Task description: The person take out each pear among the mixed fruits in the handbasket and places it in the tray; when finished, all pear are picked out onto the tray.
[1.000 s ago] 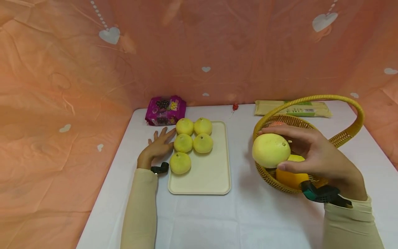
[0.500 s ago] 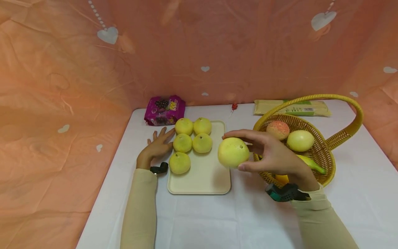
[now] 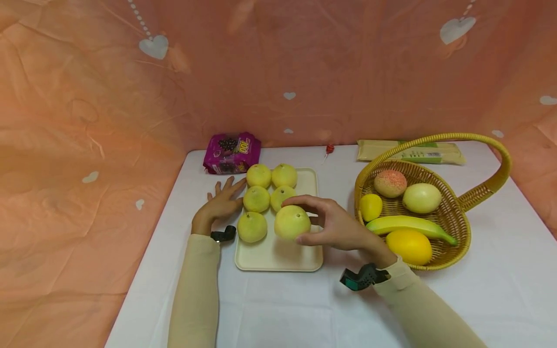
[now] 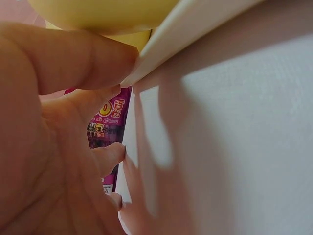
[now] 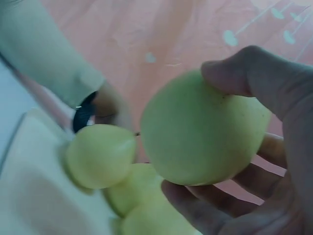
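Observation:
My right hand (image 3: 337,226) grips a round yellow-green fruit (image 3: 292,223) between thumb and fingers, above the right half of the cream tray (image 3: 278,263). In the right wrist view the held fruit (image 5: 200,129) hides part of the scene behind it. Several similar fruits (image 3: 252,227) sit on the tray in two columns; the held one partly covers another (image 3: 282,195). My left hand (image 3: 221,202) rests at the tray's left side with fingers spread. In the left wrist view its thumb (image 4: 93,61) touches the tray's rim (image 4: 181,34).
A wicker basket (image 3: 464,227) on the right holds a peach-like fruit (image 3: 390,183), a pale oval fruit (image 3: 421,198), a banana (image 3: 411,224) and yellow fruits (image 3: 409,247). Behind lie a purple packet (image 3: 232,153), a red lollipop (image 3: 329,149) and a long beige packet (image 3: 411,152).
My right hand has carried the round fruit leftward from over the basket to over the tray, uncovering the basket's contents. My left hand has stayed beside the tray.

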`<state>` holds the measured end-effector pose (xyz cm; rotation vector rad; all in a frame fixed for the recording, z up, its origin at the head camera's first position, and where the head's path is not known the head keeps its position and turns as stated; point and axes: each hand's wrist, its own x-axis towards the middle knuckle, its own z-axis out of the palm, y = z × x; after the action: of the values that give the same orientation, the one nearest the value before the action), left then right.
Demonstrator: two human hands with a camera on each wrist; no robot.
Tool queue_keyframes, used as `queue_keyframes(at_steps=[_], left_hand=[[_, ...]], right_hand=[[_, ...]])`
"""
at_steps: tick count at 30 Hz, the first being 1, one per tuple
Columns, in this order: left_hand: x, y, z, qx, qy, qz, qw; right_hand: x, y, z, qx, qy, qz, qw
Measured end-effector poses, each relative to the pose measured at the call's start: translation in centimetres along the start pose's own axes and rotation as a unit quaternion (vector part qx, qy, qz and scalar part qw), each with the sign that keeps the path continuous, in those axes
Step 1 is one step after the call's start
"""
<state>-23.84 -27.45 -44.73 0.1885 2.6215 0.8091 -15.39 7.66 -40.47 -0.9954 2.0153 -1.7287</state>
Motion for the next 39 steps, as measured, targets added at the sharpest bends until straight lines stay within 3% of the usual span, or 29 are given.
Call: queue_keyframes(at_steps=[9,18,39], left_hand=[[0.2,-0.2,-0.1,0.002,-0.001,-0.006,1.0000],[0.3,-0.2,-0.1,0.010,0.000,-0.008,0.9999],[0.2,0.0,0.0,0.008,-0.003,-0.010,0.9999]], right_hand=[[1.1,3.5,1.8,0.022,0.022,0.034,0.9989],[1.3,5.8,3.1,-0.029,0.043,0.042,0.9978],[1.4,6.9,4.1,-0.126,0.065,0.004,0.9899]])
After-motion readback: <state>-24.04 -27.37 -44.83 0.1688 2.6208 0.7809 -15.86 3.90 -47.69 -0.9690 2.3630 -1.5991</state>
